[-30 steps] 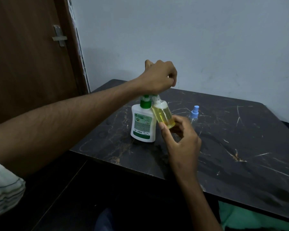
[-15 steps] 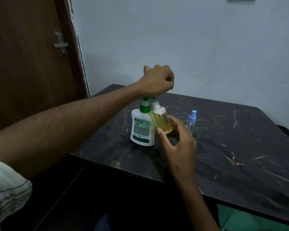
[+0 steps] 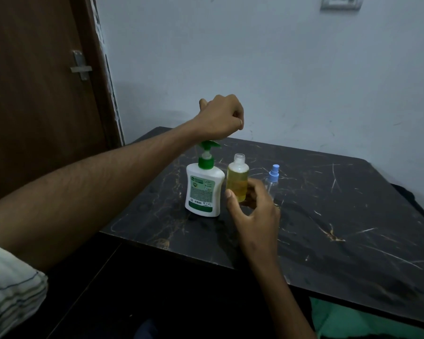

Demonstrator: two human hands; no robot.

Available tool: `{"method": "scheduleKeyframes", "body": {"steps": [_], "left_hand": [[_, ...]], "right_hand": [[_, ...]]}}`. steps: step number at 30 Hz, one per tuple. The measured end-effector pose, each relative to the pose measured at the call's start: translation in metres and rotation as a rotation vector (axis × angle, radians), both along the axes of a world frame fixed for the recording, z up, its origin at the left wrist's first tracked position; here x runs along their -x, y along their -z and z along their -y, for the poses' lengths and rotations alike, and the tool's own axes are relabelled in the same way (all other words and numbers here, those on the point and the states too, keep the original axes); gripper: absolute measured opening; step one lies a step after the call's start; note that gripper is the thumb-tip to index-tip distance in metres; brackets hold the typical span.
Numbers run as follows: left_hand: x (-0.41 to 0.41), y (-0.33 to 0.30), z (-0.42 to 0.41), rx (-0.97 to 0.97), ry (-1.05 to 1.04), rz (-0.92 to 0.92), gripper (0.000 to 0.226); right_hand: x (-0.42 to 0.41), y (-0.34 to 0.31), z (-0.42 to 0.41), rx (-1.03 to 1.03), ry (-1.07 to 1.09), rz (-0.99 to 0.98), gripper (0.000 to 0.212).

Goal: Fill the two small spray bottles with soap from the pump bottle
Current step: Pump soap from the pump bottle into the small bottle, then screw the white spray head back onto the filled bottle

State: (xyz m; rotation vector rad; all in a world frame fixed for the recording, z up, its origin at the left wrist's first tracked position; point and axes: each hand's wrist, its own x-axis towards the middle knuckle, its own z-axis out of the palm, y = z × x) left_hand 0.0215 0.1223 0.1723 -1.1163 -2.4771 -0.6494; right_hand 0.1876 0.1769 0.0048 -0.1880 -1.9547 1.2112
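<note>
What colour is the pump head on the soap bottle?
Green. The pump head shows in the head view, just under the left hand.

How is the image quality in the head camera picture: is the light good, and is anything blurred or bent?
Head view: dim, bluish room light, with no hard shadows or glare on the dark marble table. The pump bottle label is too soft to read. The door edge leans from wide-angle distortion. The second spray bottle shows clearly only at its blue cap.

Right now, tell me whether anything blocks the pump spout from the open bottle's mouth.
Nothing visible does. The open bottle, held by the right hand, stands beside the pump bottle, its uncapped mouth below the spout under the left hand.
</note>
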Motion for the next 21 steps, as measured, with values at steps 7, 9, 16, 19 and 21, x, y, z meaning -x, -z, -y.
{"method": "scheduleKeyframes", "body": {"steps": [7,9,16,19,21], "left_hand": [[-0.011,-0.014,0.009,-0.066,-0.029,0.020,0.023],[-0.020,-0.019,0.016,-0.146,-0.033,-0.009,0.023],[-0.070,0.007,0.063,-0.496,0.013,-0.305,0.024],[-0.105,0.042,0.081,-0.602,0.016,-0.378,0.025],[-0.132,0.073,0.088,-0.640,0.023,-0.393,0.021]], "right_hand": [[-0.004,-0.006,0.003,0.016,0.009,0.048,0.027],[-0.004,-0.007,0.003,0.014,0.004,0.086,0.028],[-0.013,-0.008,-0.007,-0.034,0.009,0.268,0.028],[-0.023,-0.001,-0.009,-0.122,0.032,0.323,0.024],[-0.030,0.004,-0.010,-0.179,0.032,0.362,0.024]]}}
